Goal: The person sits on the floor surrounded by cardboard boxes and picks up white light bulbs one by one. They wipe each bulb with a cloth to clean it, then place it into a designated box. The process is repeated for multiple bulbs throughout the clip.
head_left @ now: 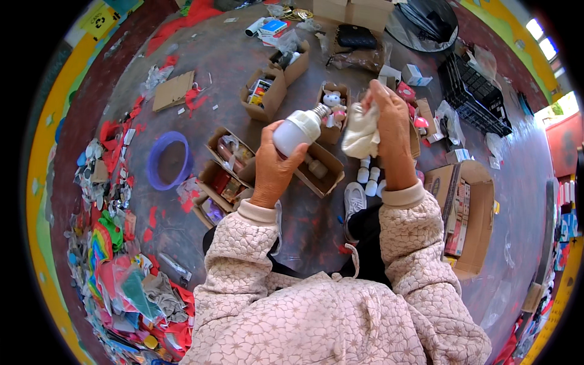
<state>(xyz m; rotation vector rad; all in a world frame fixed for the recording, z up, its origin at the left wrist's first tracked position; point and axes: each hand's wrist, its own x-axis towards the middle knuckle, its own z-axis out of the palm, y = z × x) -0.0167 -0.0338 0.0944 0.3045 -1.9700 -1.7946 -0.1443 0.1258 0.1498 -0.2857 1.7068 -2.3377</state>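
Note:
Between the fingers and thumb of my left hand (275,167) is a white light bulb (296,131), its metal screw base pointing up and right. My right hand (392,125) grips a cream cloth (361,134), which hangs down beside the bulb without touching it. Below the bulb stands an open cardboard box (328,176) with another bulb-shaped thing inside. A small box with a white plush toy (332,99) sits just beyond both hands. Under the cloth, several white cylindrical pieces (364,171) lie near my right shoe.
A purple basin (152,159) is on the floor at left, beyond a heap of mixed scraps (131,286). Small cardboard boxes (228,176) of sorted items stand left of my hand. At right are a large open carton (477,225) and a black crate (477,94).

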